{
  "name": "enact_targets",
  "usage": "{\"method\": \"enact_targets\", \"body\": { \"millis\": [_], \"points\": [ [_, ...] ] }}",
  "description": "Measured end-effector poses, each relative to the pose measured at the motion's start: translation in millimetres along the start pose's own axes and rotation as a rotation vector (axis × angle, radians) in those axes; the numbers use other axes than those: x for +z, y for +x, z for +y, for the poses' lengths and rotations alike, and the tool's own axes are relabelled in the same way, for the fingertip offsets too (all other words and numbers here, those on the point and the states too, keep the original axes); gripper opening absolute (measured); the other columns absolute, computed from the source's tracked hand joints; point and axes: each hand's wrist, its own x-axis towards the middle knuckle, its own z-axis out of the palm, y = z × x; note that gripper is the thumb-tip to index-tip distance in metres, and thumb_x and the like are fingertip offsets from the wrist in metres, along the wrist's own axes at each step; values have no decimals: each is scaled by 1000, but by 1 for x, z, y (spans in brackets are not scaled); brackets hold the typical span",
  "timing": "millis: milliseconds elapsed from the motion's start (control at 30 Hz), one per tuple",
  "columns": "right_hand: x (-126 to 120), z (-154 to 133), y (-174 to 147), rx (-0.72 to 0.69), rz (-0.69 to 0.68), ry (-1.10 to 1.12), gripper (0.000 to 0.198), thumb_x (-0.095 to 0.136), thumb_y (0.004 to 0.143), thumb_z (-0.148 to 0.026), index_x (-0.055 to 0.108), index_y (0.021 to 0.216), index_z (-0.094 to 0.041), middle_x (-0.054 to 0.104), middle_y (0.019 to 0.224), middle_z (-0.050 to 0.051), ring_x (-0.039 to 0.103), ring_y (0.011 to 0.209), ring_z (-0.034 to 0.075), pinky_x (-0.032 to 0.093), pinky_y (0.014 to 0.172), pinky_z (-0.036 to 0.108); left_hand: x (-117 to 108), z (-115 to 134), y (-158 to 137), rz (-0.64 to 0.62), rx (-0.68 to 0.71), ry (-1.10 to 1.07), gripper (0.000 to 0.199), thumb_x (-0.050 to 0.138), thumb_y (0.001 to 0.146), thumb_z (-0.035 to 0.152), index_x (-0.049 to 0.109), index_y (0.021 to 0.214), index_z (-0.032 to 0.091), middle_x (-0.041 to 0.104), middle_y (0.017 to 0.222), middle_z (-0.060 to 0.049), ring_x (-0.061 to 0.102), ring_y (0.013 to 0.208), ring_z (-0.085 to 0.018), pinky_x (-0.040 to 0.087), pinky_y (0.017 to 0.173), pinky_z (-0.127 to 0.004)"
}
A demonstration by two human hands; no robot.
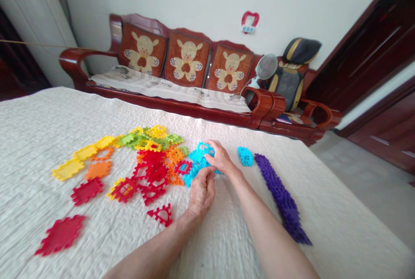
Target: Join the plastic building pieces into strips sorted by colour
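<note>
A small heap of light-blue interlocking plastic tiles (196, 158) lies on the quilted white cover, and both hands are at it. My right hand (221, 158) reaches over from the right, thumb and fingers closed around a blue tile. Curled at the near edge of the heap is my left hand (202, 189); its fingertips are hidden, so what they pinch cannot be made out. Just left of the heap are a red window-shaped tile (183, 167) and a pile of red tiles (153, 167). To the right lies a separate blue stack (245, 156).
A long purple row of tiles (279, 192) lies at right. Orange tiles (174, 155), green tiles (129, 139) and yellow tiles (85, 152) spread leftward. A loose red tile (61, 235) and a red triangle (162, 214) lie nearer. Beyond the cover stands a wooden sofa (162, 102).
</note>
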Motion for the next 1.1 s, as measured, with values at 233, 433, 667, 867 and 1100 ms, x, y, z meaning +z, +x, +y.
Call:
{"method": "enact_targets", "body": {
  "millis": [233,433,667,867,1100],
  "points": [
    [-29,21,-55,50,204,-48,55,49,73,-14,52,128,-22,59,126,10,54,120,22,45,103,41,1,-1,2,6,-3,10,26,45,84,15,66,99,19,72,88,-3,67,80,-15,54,78,-28],
    [-50,33,-97,207,266,-104,53,46,77,-17,51,129,-17,56,131,14,53,122,24,47,100,42,1,-5,1,2,3,22,24,47,84,19,66,98,19,71,85,-2,66,77,-14,53,76,-27],
    [-64,27,-111,325,235,-252,47,53,76,-25,58,121,-16,58,119,13,58,109,25,48,95,39,-1,-4,1,-23,18,44,24,47,83,19,66,97,20,71,85,-1,66,77,-14,53,77,-27],
    [-79,6,-111,586,26,-446,40,63,77,-42,64,108,-17,60,102,11,60,97,26,48,88,38,-1,-4,0,-42,27,54,24,47,83,18,67,96,21,71,85,-1,66,77,-14,53,76,-25],
    [-78,7,-107,220,-57,-403,52,55,69,-6,59,120,-15,56,133,13,49,125,24,37,107,37,-1,-4,1,-31,42,58,25,46,82,20,68,93,20,71,82,-2,66,74,-16,54,75,-29]
  ]
}}
